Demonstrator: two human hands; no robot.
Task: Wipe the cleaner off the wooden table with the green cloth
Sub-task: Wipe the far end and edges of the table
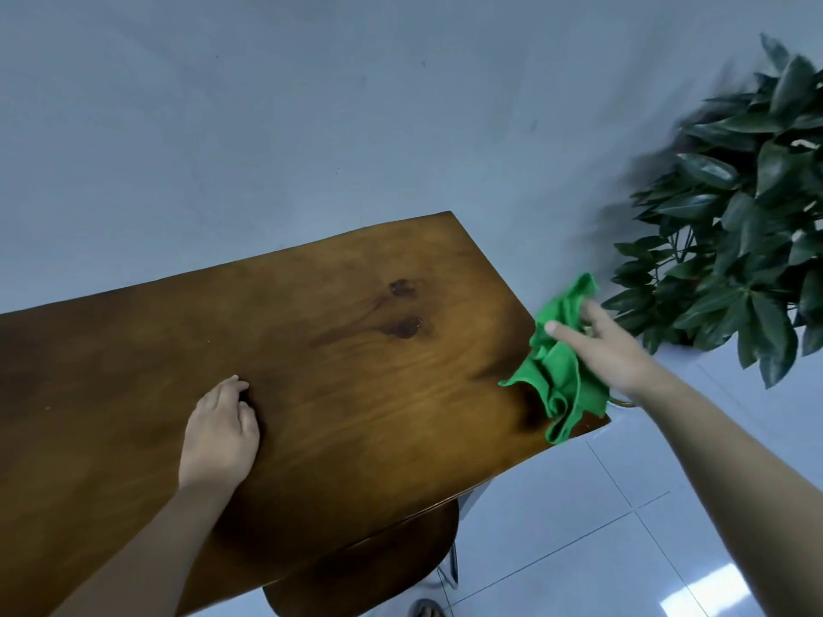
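Note:
The wooden table fills the lower left and middle of the head view. Two wet patches of cleaner darken its top near the far right corner. A crumpled green cloth lies at the table's right edge, partly overhanging it. My right hand rests on top of the cloth with the fingers spread; whether it grips the cloth is unclear. My left hand lies palm down on the tabletop, left of the patches, fingers loosely curled and holding nothing.
A leafy green plant stands to the right of the table, close to the cloth. A round wooden stool sits under the table's near edge. A grey wall rises behind, and white floor tiles lie at the lower right.

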